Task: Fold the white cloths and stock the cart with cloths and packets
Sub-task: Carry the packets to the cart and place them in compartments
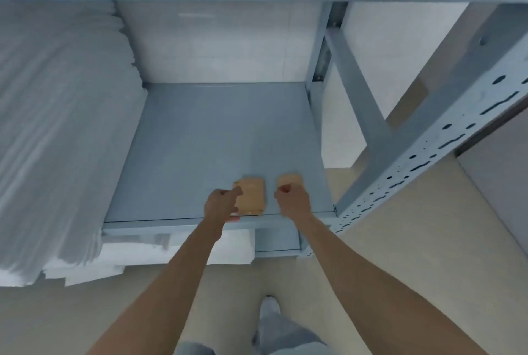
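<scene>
While both arms reach onto the grey metal shelf, the job looks to be in its packet stage: the left hand pinches the near-left edge of a tan packet lying flat by the shelf's front lip, and the right hand is curled round the near end of a second tan packet just beside it, to the right. So each grip is closed on its own packet. Both packets are small, flat, squarish and brown like kraft paper, set side by side, not touching. White cloths sit stacked high on the left of the same shelf, folded edges showing in layers, and more white cloth shows on the level below. Whether these packets are being picked up or set down I cannot tell; the picture is soft. No cart is in view, so stocking it seems the part left to do
</scene>
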Demonstrator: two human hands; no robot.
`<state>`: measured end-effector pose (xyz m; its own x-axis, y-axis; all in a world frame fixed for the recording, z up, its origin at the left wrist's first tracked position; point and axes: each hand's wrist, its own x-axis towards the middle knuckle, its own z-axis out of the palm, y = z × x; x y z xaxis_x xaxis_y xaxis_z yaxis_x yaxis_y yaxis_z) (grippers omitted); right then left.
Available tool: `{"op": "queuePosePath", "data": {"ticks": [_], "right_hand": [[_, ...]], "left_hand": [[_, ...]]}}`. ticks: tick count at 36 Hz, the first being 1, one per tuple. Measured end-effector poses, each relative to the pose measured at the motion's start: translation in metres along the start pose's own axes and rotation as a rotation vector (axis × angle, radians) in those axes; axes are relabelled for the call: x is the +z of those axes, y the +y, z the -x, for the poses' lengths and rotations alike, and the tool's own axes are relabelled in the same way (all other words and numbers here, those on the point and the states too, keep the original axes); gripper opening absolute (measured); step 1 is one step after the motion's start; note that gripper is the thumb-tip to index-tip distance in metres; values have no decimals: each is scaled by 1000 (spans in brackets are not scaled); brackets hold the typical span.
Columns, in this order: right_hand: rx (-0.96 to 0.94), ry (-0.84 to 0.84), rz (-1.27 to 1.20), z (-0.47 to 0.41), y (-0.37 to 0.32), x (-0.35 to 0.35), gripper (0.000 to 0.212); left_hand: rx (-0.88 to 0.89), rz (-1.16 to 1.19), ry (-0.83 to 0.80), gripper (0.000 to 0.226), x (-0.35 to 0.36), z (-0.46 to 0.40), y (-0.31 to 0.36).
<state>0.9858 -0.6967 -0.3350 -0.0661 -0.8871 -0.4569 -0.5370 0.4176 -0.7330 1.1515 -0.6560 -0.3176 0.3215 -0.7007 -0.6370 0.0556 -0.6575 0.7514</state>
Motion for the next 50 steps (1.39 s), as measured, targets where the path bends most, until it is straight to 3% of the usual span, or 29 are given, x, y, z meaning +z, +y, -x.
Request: {"op": "queuePosePath", "data": {"ticks": [5,7,10,15,21,30,37,44,50], "right_hand": [[68,140,394,-33,17,3,42],[128,176,415,-42,23,7,47],[226,198,424,-51,30,13,53],[299,238,388,-64,39,26,52],[291,288,546,-70,50,36,52],[274,183,423,-69,54,41,50],[254,140,275,-71,57,40,40],[291,165,112,-65,62,35,45],[269,160,-363,-56,55,19,39]], "left_hand": [[15,-218,98,43,34,-31,-14],[1,-299,141,57,43,-44,-19],[5,-419,236,58,52,-59,-24],[-44,-545,271,67,56,-73,-28],[-49,-652,293,67,64,-84,-36],[-78,-733,280,62,75,-87,-52],[-134,-634,228,59,70,-96,-44],[46,-245,27,18,68,-84,-40],[-6,-29,-126,24,53,-69,-35]]}}
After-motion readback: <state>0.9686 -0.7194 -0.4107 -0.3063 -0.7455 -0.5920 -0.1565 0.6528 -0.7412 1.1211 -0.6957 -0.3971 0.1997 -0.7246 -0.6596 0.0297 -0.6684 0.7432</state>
